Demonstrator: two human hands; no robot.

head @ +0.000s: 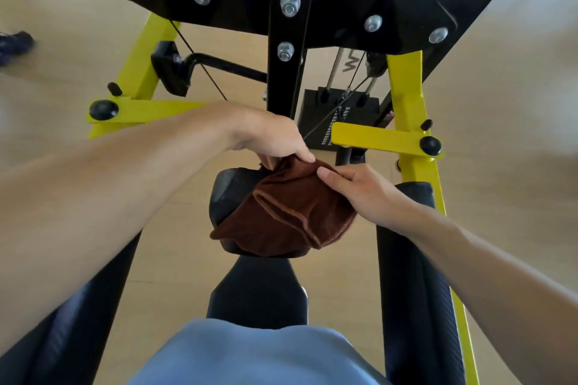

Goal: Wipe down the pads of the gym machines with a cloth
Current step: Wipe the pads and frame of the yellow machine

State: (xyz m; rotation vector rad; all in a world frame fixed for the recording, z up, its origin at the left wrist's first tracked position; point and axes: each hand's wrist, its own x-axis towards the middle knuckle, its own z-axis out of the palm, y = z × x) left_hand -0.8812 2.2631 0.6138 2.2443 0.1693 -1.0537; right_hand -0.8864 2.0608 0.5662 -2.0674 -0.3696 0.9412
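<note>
A brown cloth [287, 212] lies draped over a black seat pad [228, 194] in the middle of the view. My left hand [269, 137] grips the cloth's far edge from above, thumb on top. My right hand [359, 191] holds the cloth's right side, its thumb pressed on the fabric. A second black pad [259, 287] sits just below the first, toward my body. Long black roller pads stand at the right [413, 275] and lower left [72, 322].
The machine's yellow frame [403, 84] rises on both sides, with a black bolted plate [281, 3] overhead. A black weight stack [337, 116] and cables sit behind the seat. A dark shoe [15, 44] shows at far left on the beige floor.
</note>
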